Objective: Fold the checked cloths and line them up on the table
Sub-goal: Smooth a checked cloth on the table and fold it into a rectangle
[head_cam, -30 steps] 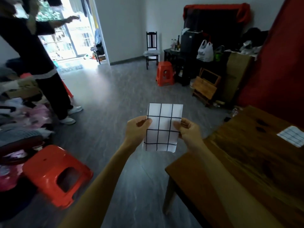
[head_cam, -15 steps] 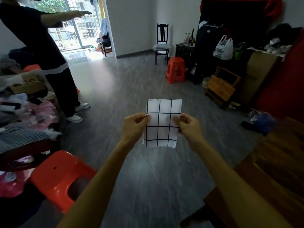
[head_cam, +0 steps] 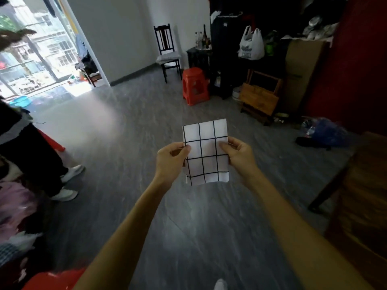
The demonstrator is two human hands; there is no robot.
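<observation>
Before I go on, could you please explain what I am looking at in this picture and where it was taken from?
There is no machine here: a camera worn on a person's head looks forward and down at their bare arms. The left hand and right hand pinch the side edges of a folded white cloth with black grid lines, held in the air above the grey floor. Only a corner of the brown wooden table shows at the right. An orange plastic stool stands further off.
</observation>
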